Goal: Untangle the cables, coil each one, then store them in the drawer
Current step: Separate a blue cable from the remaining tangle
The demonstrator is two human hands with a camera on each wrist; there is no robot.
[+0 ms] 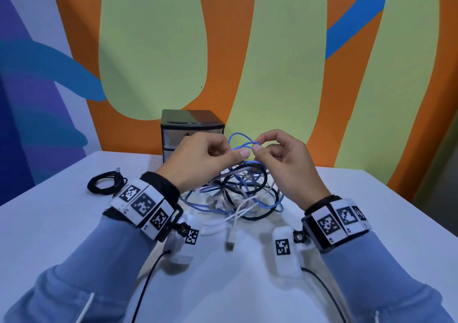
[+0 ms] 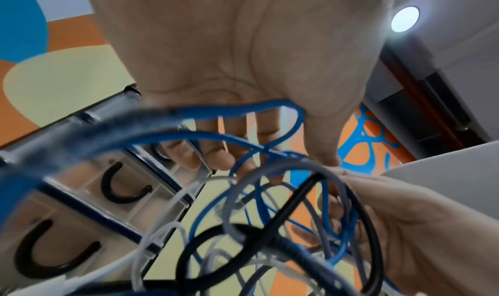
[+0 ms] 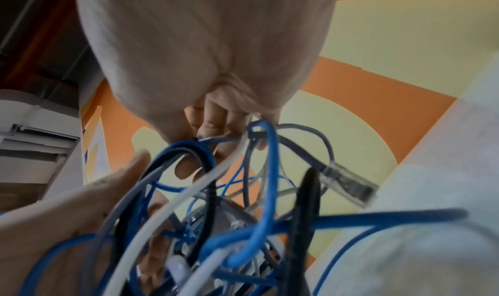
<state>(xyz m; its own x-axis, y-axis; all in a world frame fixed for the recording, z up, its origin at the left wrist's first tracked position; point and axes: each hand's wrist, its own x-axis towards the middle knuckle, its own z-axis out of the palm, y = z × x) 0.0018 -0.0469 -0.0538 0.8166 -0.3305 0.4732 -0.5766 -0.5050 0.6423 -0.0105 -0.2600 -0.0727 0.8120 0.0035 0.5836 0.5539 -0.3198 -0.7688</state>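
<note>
head view: tangle (image 1: 244,193) of blue, black, grey and white cables sits mid-worktop (image 1: 347,223), lifted at its 12 o'clock side. left hand (image 1: 200,159) and right hand (image 1: 285,159) both pinch the blue cable (image 1: 241,144) loop above the pile, fingertips nearly touching, other fingers curled. drawer unit (image 1: 192,134) at 12 o'clock behind the hands, drawers look closed. one black coil (image 1: 106,182) already lying at 10 o'clock, apart from the tangle. a white cable's plug (image 1: 230,244) trails out toward 6 o'clock.

risk, my read: pulling the blue loop straight up probably cinches the knot below, since black and grey strands cross through it. dragging the whole pile could also snag a connector.

left wrist view: left hand (image 2: 243,55) thumb and fingers closed on the blue cable (image 2: 243,108); black cable (image 2: 297,204) and grey strands thread through the loops below. right hand (image 2: 418,226) at 4 o'clock. drawer unit (image 2: 94,183) handles at 8 o'clock.

right wrist view: right hand (image 3: 202,55) fingers pinched on a strand at centre; exact strand hard to tell, blur. clear network plug (image 3: 348,185) hangs at 3 o'clock, loose, likely to catch on a loop.
</note>
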